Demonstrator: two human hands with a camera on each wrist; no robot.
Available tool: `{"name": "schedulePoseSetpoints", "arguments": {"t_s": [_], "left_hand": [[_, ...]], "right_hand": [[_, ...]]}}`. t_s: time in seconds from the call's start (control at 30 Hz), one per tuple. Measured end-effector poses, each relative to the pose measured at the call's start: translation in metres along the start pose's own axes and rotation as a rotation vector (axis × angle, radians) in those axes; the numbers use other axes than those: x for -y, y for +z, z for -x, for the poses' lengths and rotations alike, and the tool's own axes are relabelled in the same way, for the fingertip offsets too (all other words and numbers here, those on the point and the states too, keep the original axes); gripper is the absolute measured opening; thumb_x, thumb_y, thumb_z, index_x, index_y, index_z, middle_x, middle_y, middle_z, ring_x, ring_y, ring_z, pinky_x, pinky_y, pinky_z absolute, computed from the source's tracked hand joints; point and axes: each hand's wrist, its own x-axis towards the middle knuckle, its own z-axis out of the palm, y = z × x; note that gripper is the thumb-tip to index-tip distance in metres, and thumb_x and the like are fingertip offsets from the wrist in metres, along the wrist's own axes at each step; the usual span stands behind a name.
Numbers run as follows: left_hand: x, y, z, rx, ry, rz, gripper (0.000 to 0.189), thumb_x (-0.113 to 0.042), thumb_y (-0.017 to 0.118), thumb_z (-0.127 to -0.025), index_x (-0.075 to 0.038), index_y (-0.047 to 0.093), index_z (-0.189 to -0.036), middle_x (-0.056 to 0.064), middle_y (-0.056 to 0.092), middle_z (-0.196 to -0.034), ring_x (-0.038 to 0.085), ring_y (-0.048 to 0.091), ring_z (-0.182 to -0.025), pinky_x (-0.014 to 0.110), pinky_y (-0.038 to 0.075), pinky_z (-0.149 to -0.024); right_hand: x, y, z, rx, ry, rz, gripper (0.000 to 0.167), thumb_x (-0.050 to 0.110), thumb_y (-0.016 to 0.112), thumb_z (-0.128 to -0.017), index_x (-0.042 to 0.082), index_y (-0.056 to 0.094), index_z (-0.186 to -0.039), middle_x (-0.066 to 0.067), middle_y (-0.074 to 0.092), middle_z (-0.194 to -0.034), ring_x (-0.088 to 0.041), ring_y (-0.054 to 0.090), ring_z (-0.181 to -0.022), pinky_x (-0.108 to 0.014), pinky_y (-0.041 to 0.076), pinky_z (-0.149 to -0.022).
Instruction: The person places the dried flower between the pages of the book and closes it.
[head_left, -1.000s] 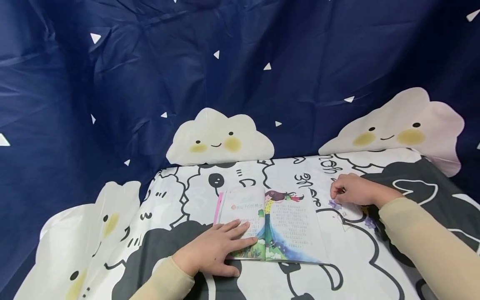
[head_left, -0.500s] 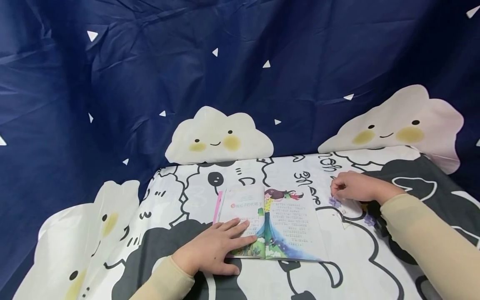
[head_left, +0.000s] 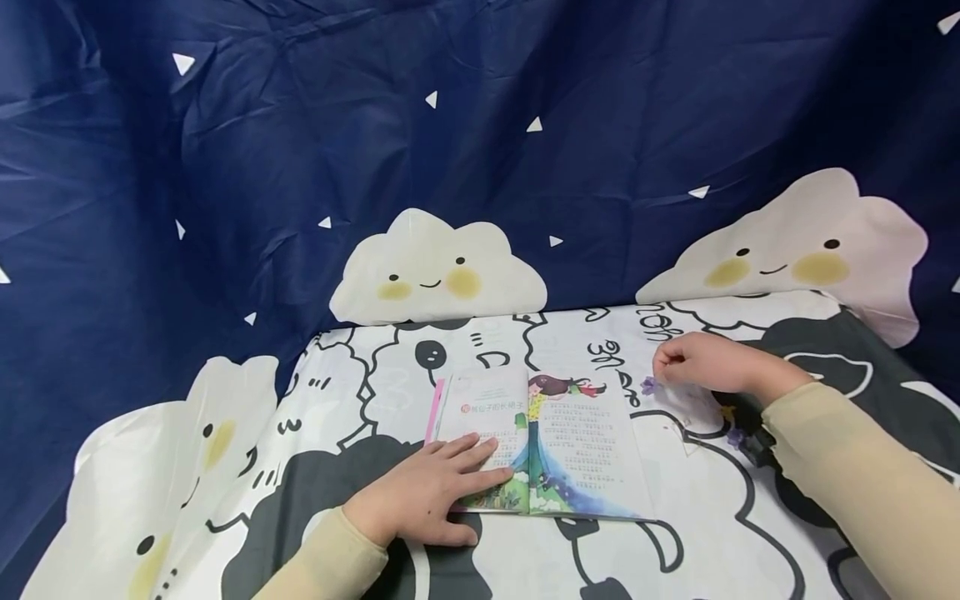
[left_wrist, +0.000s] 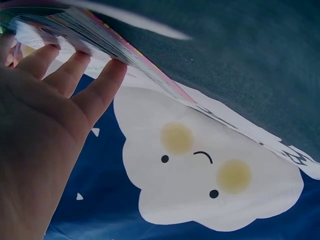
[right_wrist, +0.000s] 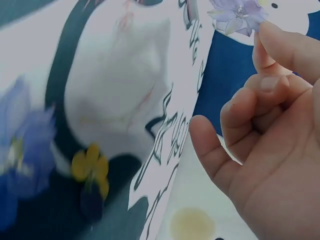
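An open picture book (head_left: 592,442) with printed text and a painted figure in a long blue dress lies on the patterned cloth. My left hand (head_left: 427,492) rests on its left page, fingers spread; the left wrist view shows these fingertips (left_wrist: 117,67) against the pages. To the right of the book, my right hand (head_left: 708,364) pinches a flat purple flower (right_wrist: 237,15) between thumb and index finger. The other fingers of that hand are bent. Below the hand, a second purple flower (right_wrist: 22,150) and a yellow and dark flower (right_wrist: 92,172) lie on the cloth.
The black-and-white cloth (head_left: 697,533) covers the surface under the book. Behind it hangs a dark blue curtain (head_left: 480,150) with white triangles. Cloud-shaped panels with drawn faces stand along the back and left edges, one cloud (head_left: 442,271) behind the book. Thin reddish stems (right_wrist: 142,105) lie near the flowers.
My right hand has moved a little to the left and away from me, carrying the pinched purple flower towards the book. The left hand stays on the page.
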Motion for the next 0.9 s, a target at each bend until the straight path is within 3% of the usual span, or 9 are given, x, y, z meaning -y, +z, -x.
{"name": "schedulePoseSetpoints", "arguments": {"t_s": [0.3, 0.57, 0.77, 0.9], "left_hand": [[0.001, 0.0, -0.001, 0.025, -0.01, 0.007, 0.085, -0.058, 0.066, -0.089, -0.041, 0.025, -0.161, 0.001, 0.024, -0.167, 0.029, 0.024, -0.151, 0.057, 0.037, -0.108], [0.001, -0.001, 0.001, 0.022, -0.013, 0.003, 0.084, -0.058, 0.065, -0.089, -0.041, 0.025, -0.161, 0.002, 0.024, -0.166, 0.03, 0.025, -0.151, 0.057, 0.037, -0.108], [0.001, -0.001, 0.0, 0.007, -0.004, -0.004, 0.083, -0.059, 0.065, -0.089, -0.04, 0.027, -0.16, 0.002, 0.026, -0.166, 0.03, 0.026, -0.151, 0.057, 0.039, -0.107], [0.0, -0.001, 0.0, 0.016, -0.007, -0.001, 0.083, -0.059, 0.064, -0.089, -0.04, 0.027, -0.16, 0.002, 0.026, -0.166, 0.03, 0.026, -0.15, 0.057, 0.039, -0.107]], "right_hand": [[0.028, 0.01, -0.006, 0.017, -0.013, -0.045, 0.013, 0.019, 0.064, -0.098, 0.012, 0.069, -0.088, 0.001, 0.058, -0.077, -0.016, 0.047, -0.064, -0.031, 0.039, -0.06], [0.055, 0.036, -0.019, 0.129, -0.104, -0.137, 0.013, 0.017, 0.067, -0.094, 0.012, 0.068, -0.082, 0.003, 0.054, -0.072, -0.013, 0.044, -0.061, -0.029, 0.04, -0.062], [0.066, 0.057, -0.033, 0.197, -0.112, -0.107, 0.014, 0.01, 0.062, -0.093, 0.01, 0.068, -0.081, 0.004, 0.052, -0.07, -0.012, 0.038, -0.055, -0.028, 0.035, -0.054], [0.064, 0.067, -0.04, 0.2, -0.092, -0.086, 0.014, 0.01, 0.063, -0.093, 0.01, 0.069, -0.081, 0.005, 0.053, -0.07, -0.012, 0.039, -0.055, -0.028, 0.036, -0.057]]}}
